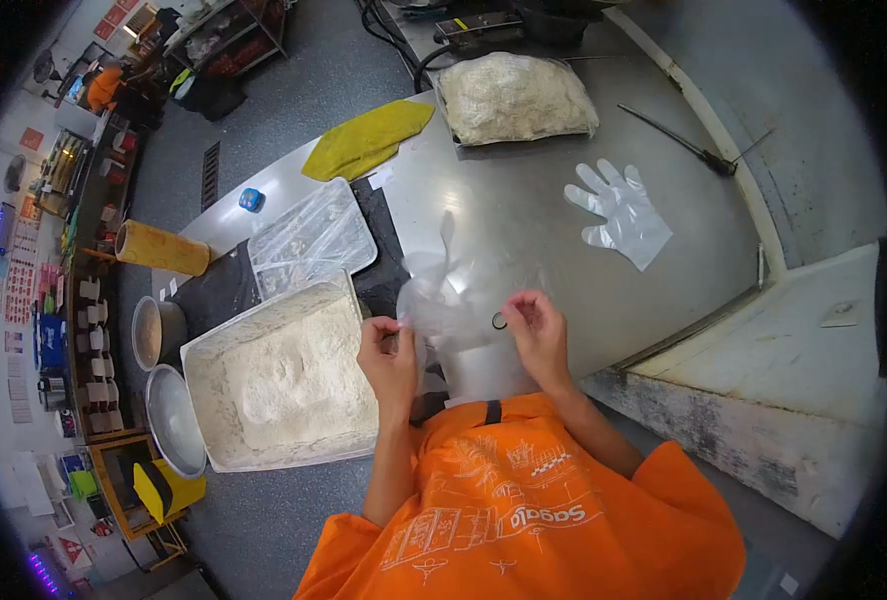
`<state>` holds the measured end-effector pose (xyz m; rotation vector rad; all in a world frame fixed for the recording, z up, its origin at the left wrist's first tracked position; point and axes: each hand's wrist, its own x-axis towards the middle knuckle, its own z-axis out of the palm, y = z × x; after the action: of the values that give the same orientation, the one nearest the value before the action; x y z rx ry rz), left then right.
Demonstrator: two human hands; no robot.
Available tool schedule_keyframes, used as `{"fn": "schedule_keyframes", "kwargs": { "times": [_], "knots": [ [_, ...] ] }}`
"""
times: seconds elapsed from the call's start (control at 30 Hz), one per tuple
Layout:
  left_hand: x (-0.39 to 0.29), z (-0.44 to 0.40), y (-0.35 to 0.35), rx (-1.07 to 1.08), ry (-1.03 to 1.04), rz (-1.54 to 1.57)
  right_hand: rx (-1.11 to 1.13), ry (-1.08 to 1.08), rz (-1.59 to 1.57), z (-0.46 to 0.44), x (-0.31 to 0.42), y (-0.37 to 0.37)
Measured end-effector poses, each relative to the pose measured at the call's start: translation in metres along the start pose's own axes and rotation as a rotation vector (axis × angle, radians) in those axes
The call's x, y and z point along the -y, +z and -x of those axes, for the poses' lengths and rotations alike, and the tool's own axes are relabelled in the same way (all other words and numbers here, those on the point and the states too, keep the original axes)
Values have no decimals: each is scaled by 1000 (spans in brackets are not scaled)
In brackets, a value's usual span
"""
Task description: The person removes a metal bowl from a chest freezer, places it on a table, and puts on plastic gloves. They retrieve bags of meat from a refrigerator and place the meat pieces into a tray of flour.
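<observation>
Between my hands, over the steel table's near edge, hangs a thin clear plastic glove; a narrow finger-like part of it points away from me. My left hand pinches its left side, just right of a white tub of flour. On the other side, my right hand is closed in a pinch at the film's right side, though the film is hard to see there. A small dark ring-shaped item shows beside my right fingertips. Farther right, a second clear plastic glove lies flat on the steel table.
Beyond my hands sit a plastic-wrapped pale bulk, a yellow cloth and a thin dark-handled tool. Left are a film-covered tray, a blue item, a yellow roll and metal bowls. A wall edge borders the right.
</observation>
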<state>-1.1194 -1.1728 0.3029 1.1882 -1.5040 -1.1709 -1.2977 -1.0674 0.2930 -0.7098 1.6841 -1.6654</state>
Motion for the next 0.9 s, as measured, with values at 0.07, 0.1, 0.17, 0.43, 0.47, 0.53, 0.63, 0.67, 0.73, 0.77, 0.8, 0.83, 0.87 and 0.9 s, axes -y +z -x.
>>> {"fn": "schedule_keyframes", "kwargs": {
  "times": [0.07, 0.1, 0.17, 0.43, 0.47, 0.53, 0.63, 0.67, 0.73, 0.77, 0.8, 0.83, 0.87, 0.9],
  "knots": [
    [-26, 6, 8, 41, 47, -219, 295, -175, 223, 14, 14, 4],
    [-33, 10, 14, 44, 45, -219, 486, -63, 274, 15, 11, 12],
    [-44, 18, 30, 203, 515, -374, 337, -34, 83, 5, -31, 36],
    [-51, 49, 53, 404, 454, -405, 384, 368, -1334, -37, -9, 26],
    [-47, 49, 54, 401, 451, -401, 517, 390, -1504, -35, 3, 25],
    [-44, 48, 56, 504, 375, -365, 509, 363, -1495, -42, -12, 25],
    [-35, 44, 56, 524, 331, -319, 152, 430, -1333, -48, -31, 18],
    [-29, 45, 57, 528, 328, -318, 380, 373, -1408, -48, -36, 14],
    [-23, 41, 61, 535, 229, -232, 611, 298, -1470, -49, -27, 13],
    [-20, 43, 62, 539, 231, -232, 673, 372, -1464, -46, -23, 15],
    [-22, 45, 61, 555, 234, -264, 731, 447, -1458, -42, -19, 18],
    [-23, 47, 61, 574, 239, -295, 672, 410, -1344, -46, -26, 20],
    [-22, 48, 60, 586, 242, -294, 661, 403, -1347, -53, -42, 22],
    [-20, 47, 60, 578, 274, -341, 456, 409, -1048, -62, -59, 24]
  ]
}}
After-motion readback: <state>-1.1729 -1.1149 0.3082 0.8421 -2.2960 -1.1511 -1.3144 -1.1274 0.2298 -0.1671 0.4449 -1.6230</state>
